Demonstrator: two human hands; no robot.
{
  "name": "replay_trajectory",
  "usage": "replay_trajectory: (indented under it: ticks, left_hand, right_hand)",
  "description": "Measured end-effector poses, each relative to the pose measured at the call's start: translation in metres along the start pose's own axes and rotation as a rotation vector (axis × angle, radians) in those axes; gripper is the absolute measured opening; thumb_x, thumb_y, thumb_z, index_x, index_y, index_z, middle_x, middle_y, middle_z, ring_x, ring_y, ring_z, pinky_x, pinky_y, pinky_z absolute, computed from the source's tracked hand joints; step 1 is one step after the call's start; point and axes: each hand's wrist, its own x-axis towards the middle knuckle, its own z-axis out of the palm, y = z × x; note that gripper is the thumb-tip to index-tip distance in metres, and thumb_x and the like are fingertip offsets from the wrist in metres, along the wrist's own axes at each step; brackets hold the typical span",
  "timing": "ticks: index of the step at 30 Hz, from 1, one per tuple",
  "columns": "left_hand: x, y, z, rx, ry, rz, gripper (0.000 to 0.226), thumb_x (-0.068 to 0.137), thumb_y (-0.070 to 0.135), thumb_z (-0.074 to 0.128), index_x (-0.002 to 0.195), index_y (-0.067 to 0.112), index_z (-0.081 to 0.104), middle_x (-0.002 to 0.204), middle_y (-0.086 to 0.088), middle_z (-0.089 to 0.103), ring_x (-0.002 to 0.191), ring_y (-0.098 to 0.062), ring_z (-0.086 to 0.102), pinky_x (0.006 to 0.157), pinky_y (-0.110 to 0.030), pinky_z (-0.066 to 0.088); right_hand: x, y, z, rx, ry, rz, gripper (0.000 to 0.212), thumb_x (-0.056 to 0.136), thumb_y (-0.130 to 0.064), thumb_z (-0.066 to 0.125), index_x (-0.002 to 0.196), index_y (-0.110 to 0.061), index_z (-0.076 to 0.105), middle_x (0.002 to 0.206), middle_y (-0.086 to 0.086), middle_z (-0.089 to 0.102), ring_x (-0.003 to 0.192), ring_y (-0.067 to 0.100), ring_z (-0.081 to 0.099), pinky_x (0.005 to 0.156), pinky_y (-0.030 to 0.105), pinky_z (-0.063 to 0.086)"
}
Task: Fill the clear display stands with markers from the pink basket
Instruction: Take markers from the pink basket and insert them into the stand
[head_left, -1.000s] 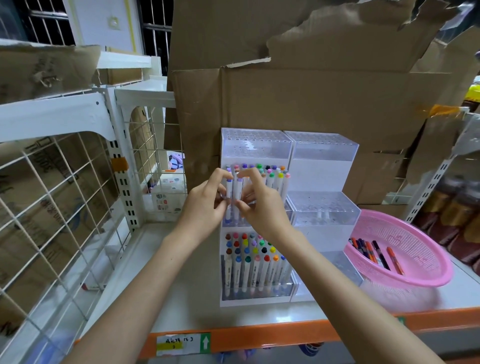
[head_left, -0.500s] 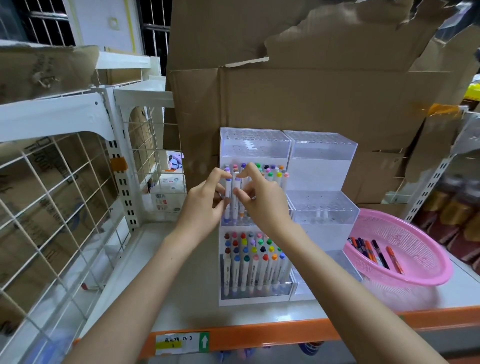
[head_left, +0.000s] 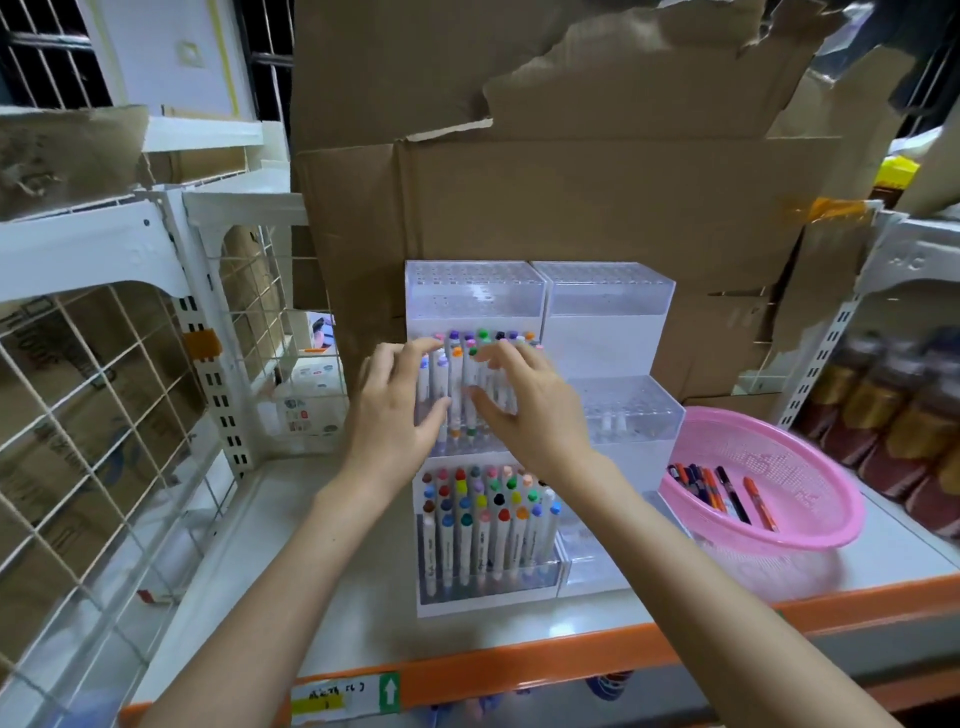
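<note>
Head view, centre frame: both my hands are up in front of the middle tier of the left clear stepped acrylic display stand (head_left: 475, 291). My left hand (head_left: 395, 405) has its fingers spread and slack, gripping nothing. My right hand (head_left: 524, 410) is the same, thumb out and fingers loose. White-barrelled markers with coloured caps (head_left: 457, 374) stand upright there; the blur hides whether my fingertips touch them. Lower down, the front tier's marker rows (head_left: 488, 519) are packed. At the right sits the round pink plastic basket (head_left: 769, 457), with a few dark and orange pens (head_left: 717, 488) lying inside.
</note>
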Motion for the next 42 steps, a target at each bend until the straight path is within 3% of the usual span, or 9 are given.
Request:
replay_trajectory:
  ticks: [3, 7, 15, 20, 24, 28, 31, 36, 42]
  left_hand:
    - [0.004, 0.015, 0.005, 0.211, 0.048, 0.119, 0.054, 0.074, 0.017, 0.076, 0.123, 0.016, 0.053, 0.114, -0.010, 0.054, 0.104, -0.028, 0.053, 0.087, -0.042, 0.049]
    - [0.010, 0.044, 0.019, 0.319, 0.029, 0.218, 0.046, 0.079, 0.024, 0.070, 0.122, 0.014, 0.057, 0.121, -0.011, 0.054, 0.115, -0.030, 0.049, 0.103, -0.047, 0.037]
    - [0.002, 0.107, 0.096, 0.229, -0.102, 0.270, 0.042, 0.076, 0.026, 0.072, 0.115, 0.014, 0.061, 0.112, -0.009, 0.060, 0.107, -0.029, 0.055, 0.094, -0.041, 0.041]
    - [0.000, 0.149, 0.146, 0.202, -0.197, 0.297, 0.042, 0.073, 0.033, 0.062, 0.111, 0.016, 0.063, 0.108, -0.009, 0.062, 0.100, -0.029, 0.058, 0.088, -0.035, 0.035]
    - [-0.005, 0.181, 0.188, 0.178, -0.265, 0.316, 0.045, 0.069, 0.031, 0.072, 0.110, 0.014, 0.065, 0.106, -0.009, 0.063, 0.098, -0.029, 0.060, 0.087, -0.037, 0.042]
    - [-0.008, 0.210, 0.226, 0.151, -0.282, 0.358, 0.039, 0.076, 0.034, 0.046, 0.103, 0.013, 0.065, 0.102, -0.007, 0.061, 0.095, -0.028, 0.056, 0.089, -0.034, 0.035]
    - [-0.012, 0.221, 0.254, 0.125, -0.398, 0.296, 0.035, 0.079, 0.033, 0.045, 0.098, 0.013, 0.065, 0.100, -0.006, 0.061, 0.094, -0.028, 0.058, 0.085, -0.033, 0.035]
    - [-0.018, 0.219, 0.291, 0.138, -0.815, -0.041, 0.036, 0.087, 0.036, 0.057, 0.117, 0.017, 0.051, 0.118, -0.006, 0.050, 0.109, -0.023, 0.045, 0.092, -0.036, 0.040]
    - [-0.009, 0.221, 0.314, 0.216, -0.897, -0.208, 0.030, 0.092, 0.018, 0.051, 0.121, 0.010, 0.050, 0.118, -0.010, 0.052, 0.107, -0.024, 0.050, 0.090, -0.035, 0.043]
  right_hand:
    - [-0.004, 0.013, -0.010, -0.033, 0.017, -0.001, 0.031, 0.087, -0.027, 0.065, 0.116, -0.015, 0.060, 0.113, 0.004, 0.060, 0.104, 0.026, 0.055, 0.071, 0.039, 0.052]
    - [-0.010, 0.034, -0.026, -0.091, 0.016, 0.023, 0.038, 0.087, -0.036, 0.055, 0.119, -0.017, 0.060, 0.111, 0.005, 0.061, 0.099, 0.029, 0.057, 0.078, 0.040, 0.050]
    - [-0.051, 0.102, -0.071, -0.229, -0.098, 0.146, 0.046, 0.083, -0.034, 0.066, 0.126, -0.021, 0.057, 0.117, 0.000, 0.060, 0.103, 0.026, 0.056, 0.076, 0.038, 0.049]
    - [-0.085, 0.158, -0.107, -0.308, -0.172, 0.229, 0.043, 0.082, -0.038, 0.059, 0.123, -0.023, 0.059, 0.112, -0.001, 0.062, 0.099, 0.027, 0.058, 0.073, 0.036, 0.044]
    - [-0.107, 0.205, -0.134, -0.310, -0.207, 0.270, 0.045, 0.083, -0.042, 0.054, 0.123, -0.022, 0.058, 0.109, -0.001, 0.061, 0.094, 0.028, 0.058, 0.071, 0.039, 0.048]
    - [-0.124, 0.247, -0.147, -0.331, -0.271, 0.325, 0.041, 0.088, -0.041, 0.052, 0.122, -0.019, 0.058, 0.110, 0.003, 0.061, 0.098, 0.029, 0.057, 0.075, 0.040, 0.046]
    - [-0.131, 0.274, -0.151, -0.349, -0.366, 0.396, 0.039, 0.091, -0.034, 0.056, 0.127, -0.020, 0.054, 0.116, 0.003, 0.057, 0.108, 0.027, 0.052, 0.083, 0.037, 0.042]
    - [-0.128, 0.305, -0.149, -0.274, -0.582, 0.478, 0.041, 0.094, -0.028, 0.053, 0.133, -0.018, 0.047, 0.126, 0.006, 0.054, 0.114, 0.026, 0.052, 0.087, 0.033, 0.043]
    - [-0.128, 0.333, -0.127, -0.341, -0.803, 0.526, 0.023, 0.092, -0.013, 0.050, 0.112, -0.008, 0.058, 0.118, 0.014, 0.062, 0.107, 0.031, 0.059, 0.083, 0.036, 0.049]
